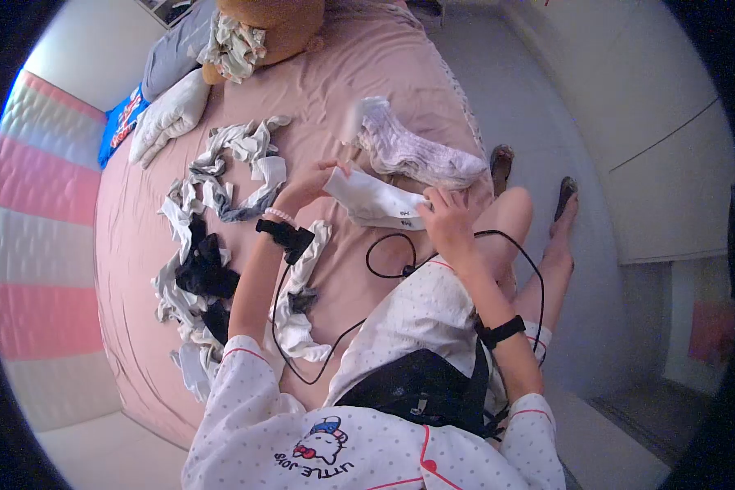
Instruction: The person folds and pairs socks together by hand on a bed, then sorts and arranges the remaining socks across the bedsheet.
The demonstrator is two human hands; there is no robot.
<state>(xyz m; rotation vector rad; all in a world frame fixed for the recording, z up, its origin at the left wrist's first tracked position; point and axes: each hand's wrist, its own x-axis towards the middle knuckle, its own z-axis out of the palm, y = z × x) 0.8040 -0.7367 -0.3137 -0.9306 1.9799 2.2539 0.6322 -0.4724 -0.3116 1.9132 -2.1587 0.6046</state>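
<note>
A white sock pair (371,198) with small dark lettering near one end is stretched between my hands, above the pink bedsheet. My left hand (309,184) pinches its left end, fingers closed on the edge. At the other end, beside the lettering, my right hand (447,214) has its fingers bent around the fabric. Just beyond my hands lies a pile of pale socks (420,151). To the left, loose white and grey socks (212,184) spread in a curved line, with black socks (207,269) among them. More white socks (300,318) lie by my left forearm.
A black cable (369,255) loops over my lap and the pink bed (327,90). At the far end are a brown plush toy (282,33), a white folded cloth (171,117) and a blue item (122,122). A padded wall panel (45,188) stands at left.
</note>
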